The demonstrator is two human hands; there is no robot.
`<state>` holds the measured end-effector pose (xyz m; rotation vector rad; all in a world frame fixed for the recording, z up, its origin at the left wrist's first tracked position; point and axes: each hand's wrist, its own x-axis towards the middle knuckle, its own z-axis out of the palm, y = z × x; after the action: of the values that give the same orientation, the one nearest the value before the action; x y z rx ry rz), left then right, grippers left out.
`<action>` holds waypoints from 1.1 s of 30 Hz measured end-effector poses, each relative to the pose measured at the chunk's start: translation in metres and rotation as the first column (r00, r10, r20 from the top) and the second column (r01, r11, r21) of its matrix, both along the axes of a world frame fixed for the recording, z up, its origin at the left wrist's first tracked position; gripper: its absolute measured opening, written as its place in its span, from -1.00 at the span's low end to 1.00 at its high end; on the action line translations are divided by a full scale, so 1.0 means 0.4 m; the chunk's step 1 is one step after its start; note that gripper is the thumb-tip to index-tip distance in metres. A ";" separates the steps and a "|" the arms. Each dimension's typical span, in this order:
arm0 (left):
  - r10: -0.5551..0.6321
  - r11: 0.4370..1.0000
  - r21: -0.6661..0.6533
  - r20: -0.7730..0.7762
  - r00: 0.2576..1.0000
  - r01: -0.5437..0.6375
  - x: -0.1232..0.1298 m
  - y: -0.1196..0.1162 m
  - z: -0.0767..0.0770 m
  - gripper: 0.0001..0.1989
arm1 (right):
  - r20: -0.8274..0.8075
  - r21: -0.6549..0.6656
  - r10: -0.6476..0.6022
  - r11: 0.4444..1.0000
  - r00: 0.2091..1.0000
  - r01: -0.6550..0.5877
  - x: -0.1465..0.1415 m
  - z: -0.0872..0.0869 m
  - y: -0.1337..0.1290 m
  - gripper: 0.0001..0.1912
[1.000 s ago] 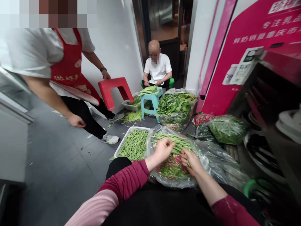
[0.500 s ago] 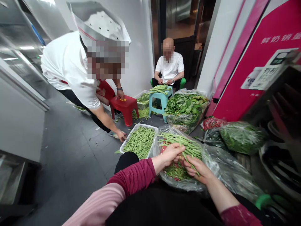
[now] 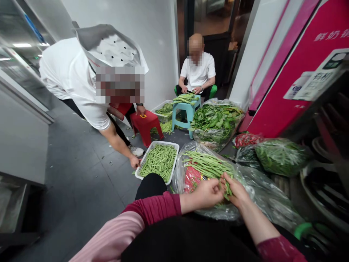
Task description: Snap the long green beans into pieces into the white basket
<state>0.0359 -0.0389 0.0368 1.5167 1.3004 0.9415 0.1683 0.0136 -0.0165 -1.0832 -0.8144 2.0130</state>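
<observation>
Long green beans (image 3: 207, 163) lie across an opened clear plastic bag (image 3: 180, 174) in front of me, with a red package (image 3: 191, 178) beside them. My right hand (image 3: 236, 191) is closed round the near ends of several beans. My left hand (image 3: 211, 191) is pinched just left of it, its fingertips touching the bean ends; what it grips is too small to make out. A white basket (image 3: 176, 147) of cut green bean pieces (image 3: 159, 160) stands on the floor to the left, by my knee.
A bending person (image 3: 71, 69) grips the basket's left edge and a red stool (image 3: 147, 125). Another person (image 3: 197, 69) sits behind a blue stool (image 3: 188, 109) with greens. Bagged leaves (image 3: 215, 120) and a green bag (image 3: 280, 156) lie right.
My left hand has moved down and right, off the upper beans to the ends near my right hand. The bending person's hand has reached the basket, which has shifted slightly left.
</observation>
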 end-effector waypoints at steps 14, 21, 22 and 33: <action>0.233 0.910 -0.414 0.505 0.831 -0.004 -0.085 0.050 -0.012 -0.61 | -0.161 -0.145 0.254 0.950 0.954 -0.277 -0.010 0.031 -0.058 -0.71; 0.171 0.892 -0.443 0.505 0.846 0.085 -0.084 0.047 -0.051 -0.55 | -0.179 -0.163 0.261 0.943 0.949 -0.290 -0.021 0.044 -0.065 -0.73; 0.170 0.891 -0.445 0.515 0.840 0.092 -0.083 0.047 -0.058 -0.55 | -0.179 -0.177 0.251 0.943 0.951 -0.282 -0.025 0.043 -0.068 -0.72; -0.014 0.998 0.047 -0.383 0.924 0.035 -0.013 0.018 -0.083 -0.78 | -0.146 -0.244 -0.408 0.898 0.901 0.367 -0.007 0.036 0.000 -0.67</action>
<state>0.0305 -0.0317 0.0036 1.8178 1.5337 0.6871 0.1655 0.0138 -0.0020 -1.0477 -0.2563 1.8469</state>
